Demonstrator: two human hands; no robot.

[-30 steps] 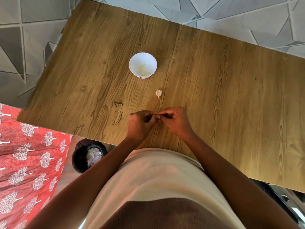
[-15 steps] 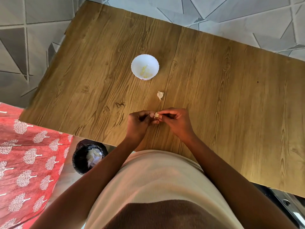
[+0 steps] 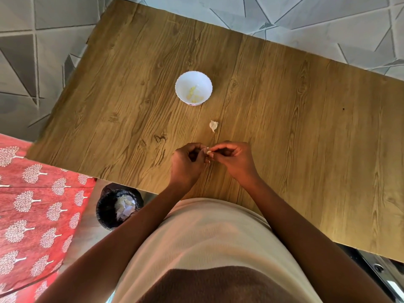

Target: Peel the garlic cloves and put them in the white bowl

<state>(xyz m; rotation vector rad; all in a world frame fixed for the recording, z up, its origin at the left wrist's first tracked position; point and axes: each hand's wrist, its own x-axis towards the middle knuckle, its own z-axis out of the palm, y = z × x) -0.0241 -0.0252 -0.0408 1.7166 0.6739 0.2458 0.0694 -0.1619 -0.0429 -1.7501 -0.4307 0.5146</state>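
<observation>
A small garlic clove sits between my fingertips just above the wooden table. My left hand and my right hand both pinch it from either side, fingers curled, and most of the clove is hidden by them. Another unpeeled clove lies on the table just beyond my hands. Farther back stands the white bowl, with a few pale peeled cloves in its bottom.
A black bin holding white garlic skins stands on the floor below the table's near left edge. A red patterned cloth lies to its left. Grey tiled floor surrounds the table.
My hands have stayed in the same spot near the table's front edge. The fingers have shifted on the clove, and a little more of its white surface shows between them.
</observation>
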